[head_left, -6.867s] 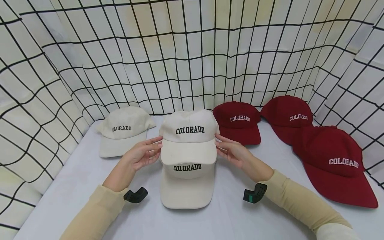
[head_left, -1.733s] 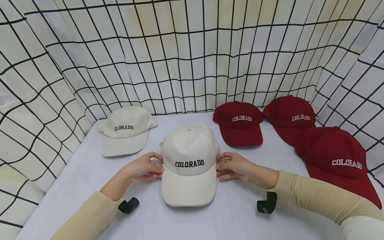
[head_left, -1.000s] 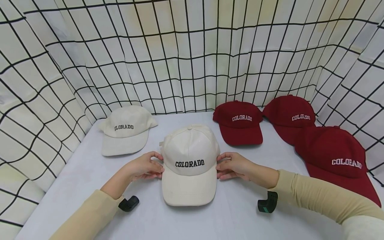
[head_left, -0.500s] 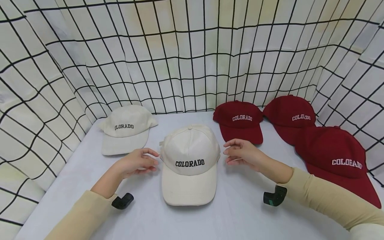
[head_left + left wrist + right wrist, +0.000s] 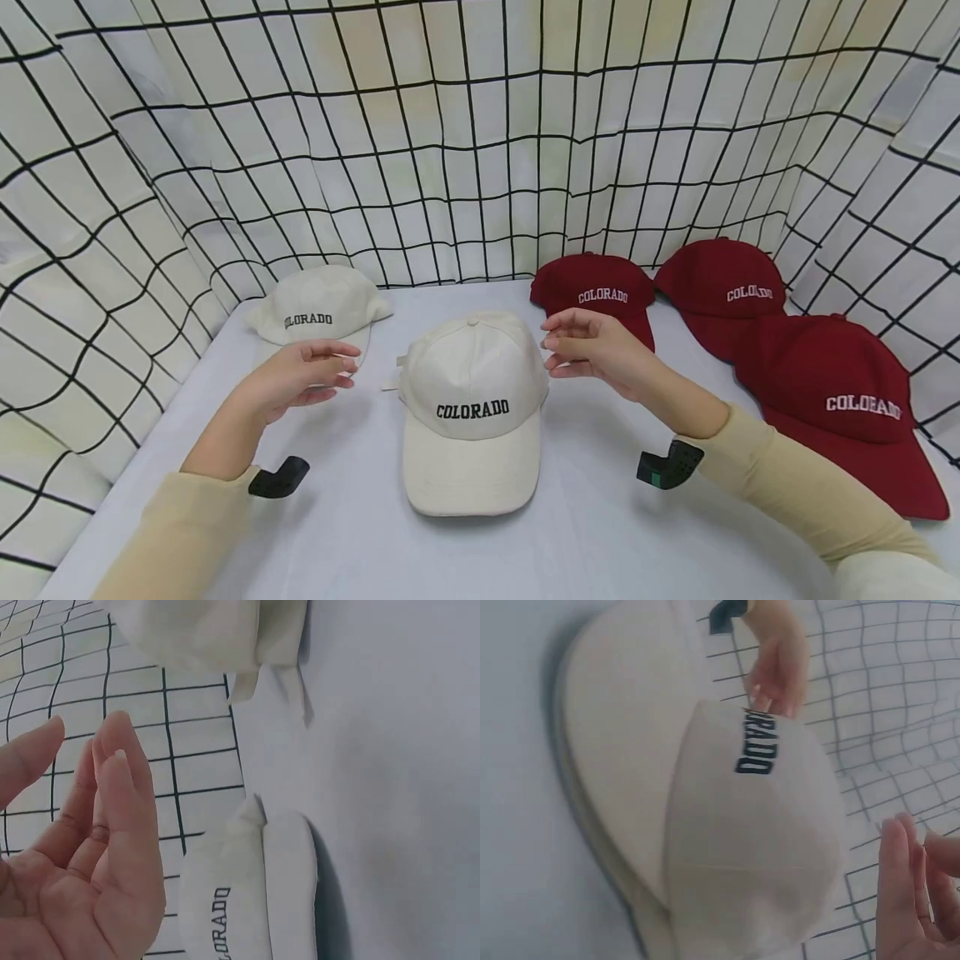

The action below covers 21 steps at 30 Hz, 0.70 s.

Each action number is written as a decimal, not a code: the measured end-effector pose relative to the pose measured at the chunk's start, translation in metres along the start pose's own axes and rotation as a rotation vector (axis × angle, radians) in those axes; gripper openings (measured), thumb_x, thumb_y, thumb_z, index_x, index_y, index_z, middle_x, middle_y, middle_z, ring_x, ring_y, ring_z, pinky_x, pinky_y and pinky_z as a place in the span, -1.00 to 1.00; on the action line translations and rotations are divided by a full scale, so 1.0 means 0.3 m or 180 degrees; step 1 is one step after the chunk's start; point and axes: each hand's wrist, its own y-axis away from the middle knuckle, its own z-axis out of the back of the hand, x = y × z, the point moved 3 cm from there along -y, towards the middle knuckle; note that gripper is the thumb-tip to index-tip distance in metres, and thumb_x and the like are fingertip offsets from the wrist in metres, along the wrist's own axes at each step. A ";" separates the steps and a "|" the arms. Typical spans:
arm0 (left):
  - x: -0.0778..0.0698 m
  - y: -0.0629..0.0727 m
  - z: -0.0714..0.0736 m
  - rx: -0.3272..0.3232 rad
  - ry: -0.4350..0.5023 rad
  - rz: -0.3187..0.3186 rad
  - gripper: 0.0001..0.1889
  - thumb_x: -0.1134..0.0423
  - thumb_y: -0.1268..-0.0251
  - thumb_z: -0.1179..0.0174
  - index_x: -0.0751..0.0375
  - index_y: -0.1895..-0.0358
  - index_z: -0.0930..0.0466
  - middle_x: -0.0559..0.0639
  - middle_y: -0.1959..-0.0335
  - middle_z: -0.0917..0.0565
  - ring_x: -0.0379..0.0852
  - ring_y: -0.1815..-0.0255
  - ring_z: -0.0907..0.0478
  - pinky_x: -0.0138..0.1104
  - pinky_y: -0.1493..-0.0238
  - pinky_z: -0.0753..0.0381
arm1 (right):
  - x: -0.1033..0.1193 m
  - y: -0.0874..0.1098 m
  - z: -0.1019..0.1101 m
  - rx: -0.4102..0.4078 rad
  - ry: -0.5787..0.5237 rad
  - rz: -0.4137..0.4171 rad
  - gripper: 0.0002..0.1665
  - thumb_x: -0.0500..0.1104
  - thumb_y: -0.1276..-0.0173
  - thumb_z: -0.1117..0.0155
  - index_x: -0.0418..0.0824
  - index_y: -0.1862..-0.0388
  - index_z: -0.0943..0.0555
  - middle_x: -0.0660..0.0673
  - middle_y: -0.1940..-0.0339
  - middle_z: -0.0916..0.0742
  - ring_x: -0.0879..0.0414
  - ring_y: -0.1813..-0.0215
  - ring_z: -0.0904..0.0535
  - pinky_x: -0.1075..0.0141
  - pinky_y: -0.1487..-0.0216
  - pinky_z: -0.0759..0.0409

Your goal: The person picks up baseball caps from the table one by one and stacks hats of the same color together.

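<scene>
A cream baseball cap (image 5: 471, 408) lettered COLORADO sits mid-table, brim toward me; a second brim edge shows under its own in the right wrist view. Two strap ends poke out at its left rear. My left hand (image 5: 303, 371), empty with loosely bent fingers, is raised left of it and covers part of the brim of another cream cap (image 5: 322, 308) at the back left. Fingers relaxed and holding nothing, my right hand (image 5: 592, 354) hovers just right of the middle cap's crown. It overlaps the brim of a dark red cap (image 5: 592, 287).
Two more dark red caps stand to the right, one at the back (image 5: 720, 279) and one nearer (image 5: 840, 408), overlapping in view. White cloth with a black grid (image 5: 487, 158) walls in the back and both sides of the white table (image 5: 337, 542).
Earlier both hands held a cream cap above another; it came down over that one, covering it. Both hands then let go, the left moving left and back, the right rising toward the back.
</scene>
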 end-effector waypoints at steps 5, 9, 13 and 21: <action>0.016 0.008 0.076 -0.0188 -0.0036 -0.0164 -0.62 0.19 -0.59 -0.11 0.29 -0.32 -0.46 -0.04 -0.04 -0.61 -0.28 0.06 -0.65 -0.40 0.00 -0.64 | 0.076 -0.011 -0.040 0.0123 -0.0130 0.0221 -0.75 -0.34 -0.50 -0.25 -0.22 -0.12 -0.59 -0.29 0.07 -0.69 0.03 0.22 -0.73 0.16 0.03 -0.73; 0.032 0.012 0.136 -0.0348 -0.0239 -0.0299 -0.55 0.12 -0.61 -0.11 0.31 -0.37 -0.39 -0.11 -0.09 -0.61 -0.36 0.04 -0.63 -0.46 -0.01 -0.62 | 0.103 -0.031 -0.085 0.0276 -0.0258 0.0330 -0.71 -0.39 -0.49 -0.23 -0.32 -0.15 -0.57 -0.30 0.08 -0.70 0.03 0.22 -0.74 0.13 0.01 -0.73; 0.047 0.012 0.185 -0.0546 -0.0348 -0.0365 -0.56 0.03 -0.59 -0.14 0.23 -0.31 -0.43 -0.33 0.02 -0.63 -0.41 0.05 -0.62 -0.50 0.03 -0.60 | 0.100 -0.056 -0.144 0.0429 -0.0271 0.0367 -0.59 -0.40 -0.47 -0.24 -0.49 -0.24 -0.48 -0.31 0.10 -0.71 0.03 0.22 -0.74 0.09 -0.02 -0.72; 0.074 0.000 0.241 -0.1002 -0.0367 -0.0405 -0.40 -0.03 -0.59 -0.10 0.44 -0.37 -0.35 -0.53 0.18 -0.61 -0.53 0.18 -0.60 -0.58 0.16 -0.58 | 0.077 -0.092 -0.289 0.0895 -0.0282 0.0426 -0.56 -0.36 -0.46 -0.22 -0.48 -0.27 -0.49 -0.41 0.04 -0.66 -0.01 0.15 -0.73 0.01 -0.07 -0.69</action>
